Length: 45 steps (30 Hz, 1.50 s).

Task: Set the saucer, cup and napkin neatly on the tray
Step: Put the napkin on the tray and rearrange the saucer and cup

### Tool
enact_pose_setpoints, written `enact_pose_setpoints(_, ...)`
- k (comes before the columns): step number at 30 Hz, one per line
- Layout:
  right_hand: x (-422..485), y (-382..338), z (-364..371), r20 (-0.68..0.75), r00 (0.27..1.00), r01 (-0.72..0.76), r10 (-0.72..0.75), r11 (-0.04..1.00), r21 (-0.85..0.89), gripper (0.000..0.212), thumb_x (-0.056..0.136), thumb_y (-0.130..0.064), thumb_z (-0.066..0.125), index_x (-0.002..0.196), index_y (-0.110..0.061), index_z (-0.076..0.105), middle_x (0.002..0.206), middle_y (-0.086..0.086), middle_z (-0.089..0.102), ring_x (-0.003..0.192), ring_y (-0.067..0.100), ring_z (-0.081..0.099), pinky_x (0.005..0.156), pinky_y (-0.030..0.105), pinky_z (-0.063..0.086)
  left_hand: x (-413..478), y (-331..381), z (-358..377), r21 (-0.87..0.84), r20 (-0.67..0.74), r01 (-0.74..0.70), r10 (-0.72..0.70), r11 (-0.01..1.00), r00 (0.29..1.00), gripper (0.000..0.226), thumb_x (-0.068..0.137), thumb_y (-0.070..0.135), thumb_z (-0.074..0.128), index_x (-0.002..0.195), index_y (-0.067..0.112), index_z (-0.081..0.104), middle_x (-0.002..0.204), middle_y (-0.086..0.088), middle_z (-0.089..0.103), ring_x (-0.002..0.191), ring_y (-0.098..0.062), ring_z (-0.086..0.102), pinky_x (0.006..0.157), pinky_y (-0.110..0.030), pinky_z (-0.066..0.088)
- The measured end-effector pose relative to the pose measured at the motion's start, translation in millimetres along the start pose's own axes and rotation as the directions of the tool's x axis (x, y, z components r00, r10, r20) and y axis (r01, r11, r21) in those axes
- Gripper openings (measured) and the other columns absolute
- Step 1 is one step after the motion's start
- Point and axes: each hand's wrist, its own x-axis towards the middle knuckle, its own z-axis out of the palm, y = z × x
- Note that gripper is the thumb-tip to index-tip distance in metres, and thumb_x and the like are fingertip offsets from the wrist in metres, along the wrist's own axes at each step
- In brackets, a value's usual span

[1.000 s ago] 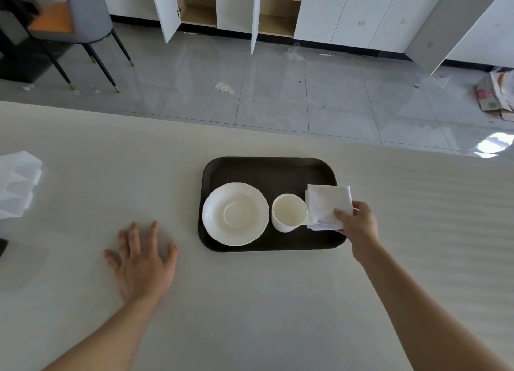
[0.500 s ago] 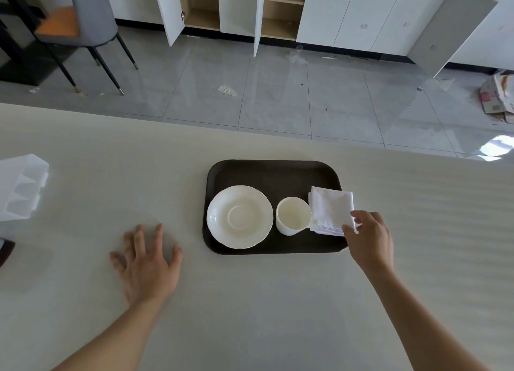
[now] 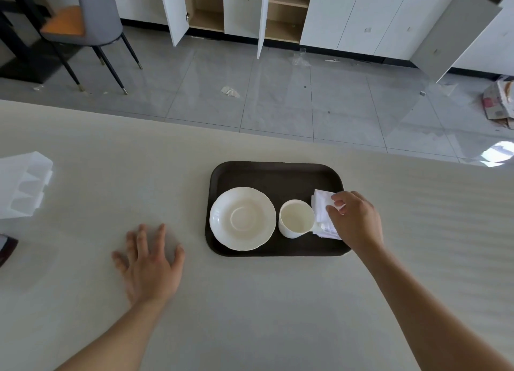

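A dark brown tray [image 3: 272, 176] lies on the pale table. On it, from left to right, sit a white saucer [image 3: 242, 218], an empty white cup [image 3: 296, 218] standing upright, and a folded white napkin [image 3: 322, 209]. My right hand [image 3: 356, 220] rests over the napkin's right part, fingers spread and pressing on it, and hides most of it. My left hand [image 3: 150, 265] lies flat on the table, left of the tray, holding nothing.
A clear plastic container [image 3: 23, 187] sits at the table's left edge, with a dark object [image 3: 7, 248] below it. Beyond the table's far edge are a tiled floor, a chair [image 3: 91, 23] and open white cupboards [image 3: 222, 6].
My right hand moved up from the napkin's near right corner onto the napkin itself, covering more of it. The left hand stayed flat in place.
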Motion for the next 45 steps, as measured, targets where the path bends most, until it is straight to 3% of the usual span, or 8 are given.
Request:
enact_pose_setpoints(8,34,-53,9,0.133,0.983,0.131,-0.129,0.991,-0.006,0.012,0.087,-0.024,0.066,0.096,-0.019,0.073,0.088,-0.004,0.072,0.079,0.016,0.057,0.068,0.025,0.038,-1,1,-1,0.005,0.002,0.004,-0.004,1.000,1.000,0.072,0.082,0.059,0.037,0.145,0.026,0.041,0.156,-0.013,0.031,0.147,-0.034,0.017,0.115,-0.062,0.010)
enact_pose_setpoints(11,43,-77,16,0.219,0.958,0.196,-0.187,0.980,-0.023,0.013,0.088,-0.025,0.066,0.095,-0.017,0.073,0.088,-0.003,0.074,0.084,0.021,0.063,0.071,0.029,0.048,0,1,-2,0.010,0.001,0.003,-0.003,1.000,1.000,0.072,0.081,0.059,0.037,0.145,0.026,0.041,0.156,-0.013,0.031,0.147,-0.034,0.017,0.115,-0.061,0.009)
enact_pose_setpoints(17,62,-107,33,0.437,0.878,0.212,-0.195,0.977,0.010,0.018,0.088,-0.029,0.066,0.100,-0.017,0.073,0.095,-0.002,0.072,0.091,0.022,0.064,0.082,0.034,0.052,1,0,0,0.016,0.010,0.008,-0.008,1.000,1.000,0.072,0.082,0.060,0.034,0.146,0.027,0.040,0.157,-0.012,0.030,0.148,-0.033,0.016,0.116,-0.060,0.007)
enact_pose_setpoints(25,79,-125,67,0.684,0.707,0.420,-0.179,0.884,-0.204,0.026,0.088,-0.033,0.064,0.100,-0.011,0.073,0.103,0.007,0.072,0.095,0.027,0.064,0.087,0.043,0.054,1,-4,5,0.039,-0.001,0.000,0.000,0.999,1.000,0.070,0.083,0.061,0.036,0.146,0.029,0.039,0.156,-0.010,0.031,0.148,-0.033,0.016,0.117,-0.060,0.007)
enact_pose_setpoints(29,79,-124,76,0.697,0.696,0.420,-0.173,0.885,-0.200,0.022,0.087,-0.029,0.066,0.096,-0.010,0.073,0.096,0.009,0.074,0.088,0.027,0.066,0.082,0.040,0.055,1,-3,5,0.033,0.005,0.007,-0.007,0.999,1.000,0.069,0.084,0.060,0.035,0.145,0.030,0.039,0.157,-0.010,0.030,0.148,-0.032,0.015,0.117,-0.059,0.005)
enact_pose_setpoints(35,83,-123,81,0.696,0.694,0.383,-0.184,0.913,-0.141,0.006,0.088,-0.017,0.065,0.083,-0.018,0.068,0.068,0.001,0.069,0.052,0.016,0.067,0.069,0.030,0.057,1,-2,3,0.032,0.014,0.010,-0.011,0.999,1.000,0.070,0.083,0.060,0.034,0.146,0.030,0.038,0.158,-0.010,0.030,0.149,-0.032,0.015,0.118,-0.059,0.005)
enact_pose_setpoints(41,88,-121,90,0.665,0.722,0.343,-0.190,0.934,-0.106,0.006,0.089,-0.018,0.065,0.089,-0.017,0.072,0.077,0.004,0.075,0.055,0.013,0.070,0.071,0.033,0.059,1,1,-1,0.025,0.022,0.013,-0.014,1.000,1.000,0.071,0.083,0.060,0.033,0.147,0.030,0.038,0.158,-0.010,0.030,0.149,-0.032,0.015,0.118,-0.059,0.006)
enact_pose_setpoints(45,93,-121,92,0.650,0.741,0.294,-0.169,0.952,-0.088,0.006,0.090,-0.018,0.065,0.089,-0.018,0.072,0.074,0.003,0.076,0.052,0.011,0.071,0.068,0.027,0.055,0,1,-2,0.024,0.029,0.018,-0.019,1.000,0.999,0.070,0.084,0.061,0.033,0.147,0.030,0.038,0.159,-0.008,0.028,0.150,-0.031,0.013,0.119,-0.058,0.004)
